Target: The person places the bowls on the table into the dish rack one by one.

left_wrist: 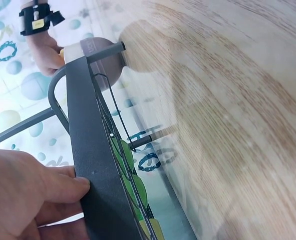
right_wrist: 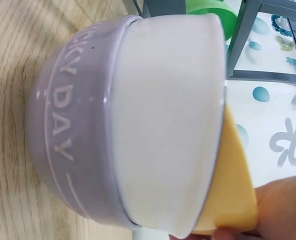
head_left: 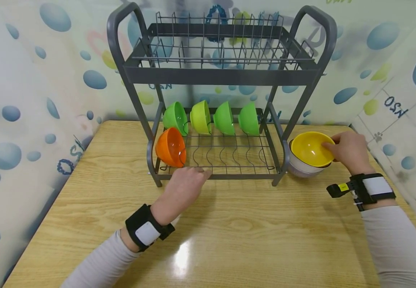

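Observation:
At the right, my right hand (head_left: 350,150) pinches the rim of a yellow bowl (head_left: 306,148), thumb inside it. The yellow bowl sits tilted in a white bowl (right_wrist: 168,120), which is nested in a lilac bowl (right_wrist: 72,125) with raised lettering. My left hand (head_left: 186,188) holds the lower front rail (left_wrist: 95,145) of a grey two-tier dish rack (head_left: 222,77), with the thumb against the rail. Beside that hand, an orange bowl (head_left: 169,148) stands on edge in the lower tier. Behind it is a row of green bowls (head_left: 224,119) and a yellow-green bowl (head_left: 200,117).
Wire slots (head_left: 229,156) fill the front of the lower tier. The upper tier has a wire basket (head_left: 215,52). The rack stands on a wooden table (head_left: 251,228) against a patterned wall (head_left: 49,100). A right side wall (head_left: 402,132) rises close to my right hand.

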The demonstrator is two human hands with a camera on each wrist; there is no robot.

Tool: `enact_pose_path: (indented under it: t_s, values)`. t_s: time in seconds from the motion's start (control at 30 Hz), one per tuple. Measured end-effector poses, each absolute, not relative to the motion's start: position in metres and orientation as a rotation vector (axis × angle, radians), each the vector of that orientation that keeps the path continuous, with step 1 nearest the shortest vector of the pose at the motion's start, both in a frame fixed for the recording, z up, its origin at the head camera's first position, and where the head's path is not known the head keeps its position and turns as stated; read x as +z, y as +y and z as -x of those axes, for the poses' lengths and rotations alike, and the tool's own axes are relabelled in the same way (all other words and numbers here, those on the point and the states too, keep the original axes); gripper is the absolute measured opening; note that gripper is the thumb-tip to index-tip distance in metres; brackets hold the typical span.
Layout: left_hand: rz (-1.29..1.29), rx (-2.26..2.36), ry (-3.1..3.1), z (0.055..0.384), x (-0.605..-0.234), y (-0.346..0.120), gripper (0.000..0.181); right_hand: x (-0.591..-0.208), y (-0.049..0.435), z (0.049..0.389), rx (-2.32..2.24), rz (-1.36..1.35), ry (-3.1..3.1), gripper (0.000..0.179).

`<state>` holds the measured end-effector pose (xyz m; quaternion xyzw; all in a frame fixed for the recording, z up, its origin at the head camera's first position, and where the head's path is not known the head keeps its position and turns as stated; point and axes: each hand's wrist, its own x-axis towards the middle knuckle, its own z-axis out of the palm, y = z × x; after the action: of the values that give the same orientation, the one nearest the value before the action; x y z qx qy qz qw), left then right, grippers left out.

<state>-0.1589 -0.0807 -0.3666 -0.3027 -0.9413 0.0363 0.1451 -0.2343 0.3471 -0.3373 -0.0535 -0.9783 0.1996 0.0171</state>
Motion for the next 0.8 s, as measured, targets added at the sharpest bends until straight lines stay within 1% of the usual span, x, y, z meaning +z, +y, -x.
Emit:
enact_pose_path:
  t_s: [0.2,0.53,0.8]
  values:
    - [0.869,0.089,-2.713,0.158,-0.366,-0.081,0.043,-0.335,0.346,0.231,0.644,0.174,-3.005,0.042]
    - [0.860,0.094,-2.735,0.158,-0.366,-0.080,0.042,-0.332,0.348,0.227,0.672,0.205,-2.944,0.049]
    - [0.853,0.116,-2.728,0.158,-0.367,-0.080,0.042,-0.328,0.351,0.218,0.694,0.149,-2.918,0.054]
